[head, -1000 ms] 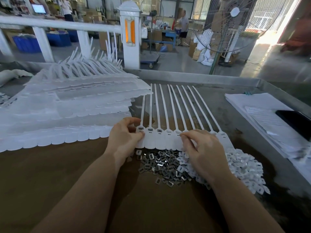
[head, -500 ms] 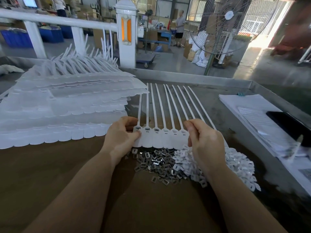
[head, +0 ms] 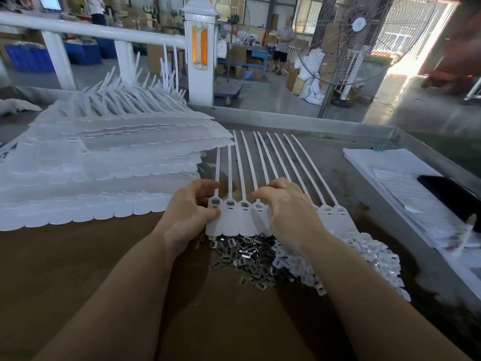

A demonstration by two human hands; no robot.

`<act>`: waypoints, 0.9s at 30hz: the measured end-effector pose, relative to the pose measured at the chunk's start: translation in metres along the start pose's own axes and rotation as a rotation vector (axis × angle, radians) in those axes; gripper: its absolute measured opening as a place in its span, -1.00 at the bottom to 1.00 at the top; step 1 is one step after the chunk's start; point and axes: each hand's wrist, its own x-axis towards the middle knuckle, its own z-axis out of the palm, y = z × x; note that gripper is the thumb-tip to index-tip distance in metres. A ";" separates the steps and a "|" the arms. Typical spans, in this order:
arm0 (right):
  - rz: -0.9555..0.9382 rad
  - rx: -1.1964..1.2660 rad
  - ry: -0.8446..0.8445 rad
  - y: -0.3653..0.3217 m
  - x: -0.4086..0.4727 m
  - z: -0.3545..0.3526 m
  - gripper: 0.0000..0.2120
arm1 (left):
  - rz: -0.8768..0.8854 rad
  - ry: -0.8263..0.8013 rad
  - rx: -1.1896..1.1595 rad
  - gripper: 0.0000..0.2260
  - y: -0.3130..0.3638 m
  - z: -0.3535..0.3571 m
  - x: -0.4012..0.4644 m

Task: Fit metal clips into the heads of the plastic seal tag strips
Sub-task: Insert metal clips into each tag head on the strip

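Both hands (head: 187,217) on tag strips (head: 231,217)

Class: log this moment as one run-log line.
left hand: pinches strip row | right hand: fingers over heads | clip pile: below row

White seal tag strips (head: 235,214) in a joined row, flat on the table, tails fanned away.
Four leftmost heads show dark metal inserts (two far-right heads look empty). Loose metal clips (head: 242,254) heaped just below the heads, touching a pile of small white pieces (head: 364,259).
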 end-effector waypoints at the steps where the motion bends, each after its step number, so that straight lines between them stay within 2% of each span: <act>1: -0.001 0.000 -0.017 -0.001 0.001 0.001 -0.57 | 0.002 -0.001 -0.008 -0.60 0.000 0.000 0.000; 21: -0.037 -0.133 -0.096 -0.011 0.003 0.004 -0.55 | 0.049 0.018 0.026 -0.63 0.001 0.003 -0.001; 23: -0.038 -0.110 -0.052 -0.009 -0.001 0.002 -0.59 | 0.050 0.021 0.028 -0.63 0.000 0.003 -0.001; 27: -0.056 -0.010 0.060 -0.007 -0.014 -0.001 -0.79 | 0.063 0.036 0.056 -0.65 0.000 0.004 0.000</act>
